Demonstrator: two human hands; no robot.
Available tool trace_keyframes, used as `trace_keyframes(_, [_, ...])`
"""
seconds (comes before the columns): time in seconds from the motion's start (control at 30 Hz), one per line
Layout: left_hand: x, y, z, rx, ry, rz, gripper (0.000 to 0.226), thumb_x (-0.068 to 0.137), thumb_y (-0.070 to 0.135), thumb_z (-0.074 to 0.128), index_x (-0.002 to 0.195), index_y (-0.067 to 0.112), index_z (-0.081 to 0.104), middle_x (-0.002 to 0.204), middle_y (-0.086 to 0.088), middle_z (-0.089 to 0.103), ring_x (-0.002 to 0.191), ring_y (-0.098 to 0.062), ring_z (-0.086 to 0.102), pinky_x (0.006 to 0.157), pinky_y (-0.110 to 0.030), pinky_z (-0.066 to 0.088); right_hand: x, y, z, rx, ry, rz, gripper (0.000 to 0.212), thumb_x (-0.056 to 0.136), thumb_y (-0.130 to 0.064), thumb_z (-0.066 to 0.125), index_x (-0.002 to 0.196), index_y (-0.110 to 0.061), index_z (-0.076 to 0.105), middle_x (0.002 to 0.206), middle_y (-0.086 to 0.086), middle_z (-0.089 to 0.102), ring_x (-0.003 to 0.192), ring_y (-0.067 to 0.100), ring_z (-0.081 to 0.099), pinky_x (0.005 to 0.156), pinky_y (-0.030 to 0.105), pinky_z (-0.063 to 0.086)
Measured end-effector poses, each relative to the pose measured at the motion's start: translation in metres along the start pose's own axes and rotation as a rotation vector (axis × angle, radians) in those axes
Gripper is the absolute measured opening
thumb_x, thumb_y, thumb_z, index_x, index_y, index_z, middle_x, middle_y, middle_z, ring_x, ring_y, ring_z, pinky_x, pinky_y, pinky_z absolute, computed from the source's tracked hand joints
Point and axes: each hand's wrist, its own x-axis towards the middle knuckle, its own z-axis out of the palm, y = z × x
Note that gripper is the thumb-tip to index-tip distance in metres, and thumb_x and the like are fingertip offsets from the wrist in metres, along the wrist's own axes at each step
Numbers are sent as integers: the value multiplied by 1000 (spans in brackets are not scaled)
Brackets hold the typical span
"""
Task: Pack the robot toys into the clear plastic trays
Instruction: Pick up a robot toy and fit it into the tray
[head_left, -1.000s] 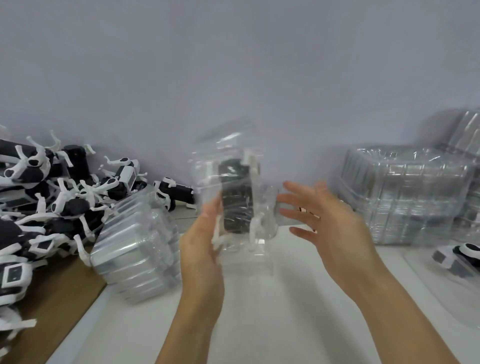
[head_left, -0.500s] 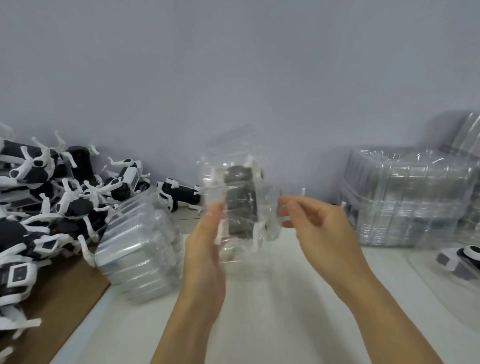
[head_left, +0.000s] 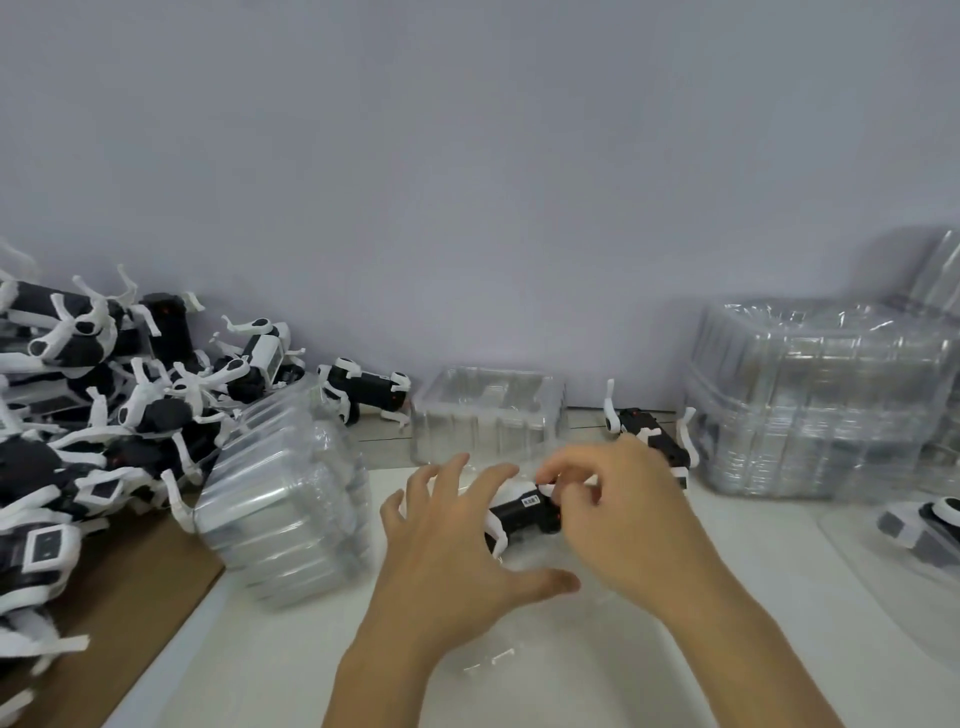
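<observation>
1. The toy, black with white legs, lies at the centre of the view on a clear tray that rests on the white table; the tray's edges are hard to make out against the table.
2. The right hand, at 3 o'clock of the toy, has its fingers curled and pinches the toy's right end.
3. The left hand, at 8 o'clock of the toy, is spread flat with straight fingers over the toy's left end and the tray; whether it presses down I cannot tell.
4. At 12 o'clock, near the wall, stands an empty tray, apart from the hands with bare table between.
5. At 2 o'clock a second toy lies just behind the right hand, near a tall tray stack at 3 o'clock.
6. At 9 o'clock a tilted tray bundle sits near the left hand, a strip of table between them.
7. Beyond it, at 10 o'clock, is a toy pile, part of it on a brown board whose edge meets the table.
8. At the far right edge, at 3 o'clock, another toy lies on a clear sheet.
9. Open table lies toward 6 o'clock, on both sides of the forearms.
</observation>
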Motion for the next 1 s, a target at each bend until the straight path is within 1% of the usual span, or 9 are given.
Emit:
trace_keyframes(0.1, [0, 0, -5, -235, 43, -11, 69, 53, 78, 50, 120, 62, 42, 144, 29, 34, 138, 7, 15, 119, -38, 10, -5, 1, 13, -285, -47, 10, 38, 86, -19, 48, 109, -45, 64, 97, -10, 46, 94, 16, 50, 74, 29, 36])
trace_keyframes(0.17, [0, -3, -9, -478, 105, -72, 41, 67, 51, 50, 106, 62, 52, 127, 37, 45, 129, 13, 24, 113, -33, 22, -5, 3, 18, -357, -134, -19, 45, 86, -13, 46, 118, -42, 61, 92, -14, 52, 101, 16, 41, 83, 33, 32])
trace_keyframes(0.3, [0, -7, -9, -768, 148, -239, 38, 92, 18, 47, 106, 52, 60, 132, 15, 48, 103, 22, 43, 84, -16, 33, -3, 9, 20, -237, -258, -14, 70, 77, 3, 31, 120, -44, 58, 100, -17, 64, 108, 15, 35, 87, 31, 24])
trace_keyframes(0.37, [2, -7, -5, -746, 165, -271, 33, 93, 22, 48, 104, 51, 60, 131, 9, 50, 115, 6, 45, 95, -27, 38, -3, 7, 16, -162, -283, -3, 83, 68, 2, 20, 117, -54, 58, 97, -18, 61, 107, 17, 36, 84, 25, 25])
trace_keyframes(0.47, [4, -4, -3, -714, 209, -289, 27, 79, 42, 44, 99, 51, 61, 115, 11, 58, 123, -16, 46, 108, -44, 38, -5, 0, 13, -289, -342, -122, 95, 56, -8, 10, 113, -73, 50, 93, -17, 52, 97, 17, 30, 85, 34, 22])
trace_keyframes(0.67, [5, -7, -1, -676, 221, -294, 18, 89, 35, 56, 98, 49, 63, 116, 24, 56, 126, -13, 45, 109, -41, 36, -9, -7, 18, -337, -394, -26, 91, 48, -18, 12, 111, -59, 63, 108, -13, 45, 107, 18, 28, 85, 35, 17])
trace_keyframes(0.77, [7, -11, 0, -703, 166, -312, 29, 90, 24, 61, 109, 46, 59, 124, 25, 49, 119, -3, 48, 89, -21, 39, -6, -7, 16, -292, -371, -23, 90, 52, -8, 16, 108, -61, 64, 107, -12, 46, 108, 19, 32, 84, 35, 19])
trace_keyframes(0.83, [10, -14, -1, -751, 170, -376, 38, 91, 21, 61, 121, 42, 53, 129, 16, 46, 107, -1, 51, 75, -19, 37, -3, -2, 12, -205, -336, -11, 82, 69, 4, 27, 108, -56, 66, 107, -12, 47, 108, 18, 38, 86, 35, 22])
trace_keyframes(1.0, [10, -17, -1, -832, 129, -544, 51, 88, 40, 69, 134, 34, 48, 129, 2, 47, 106, -15, 51, 82, -27, 36, 2, 17, 9, -136, -22, 133, 44, 94, -19, 46, 127, -49, 51, 134, -11, 40, 129, 15, 26, 103, 41, 26])
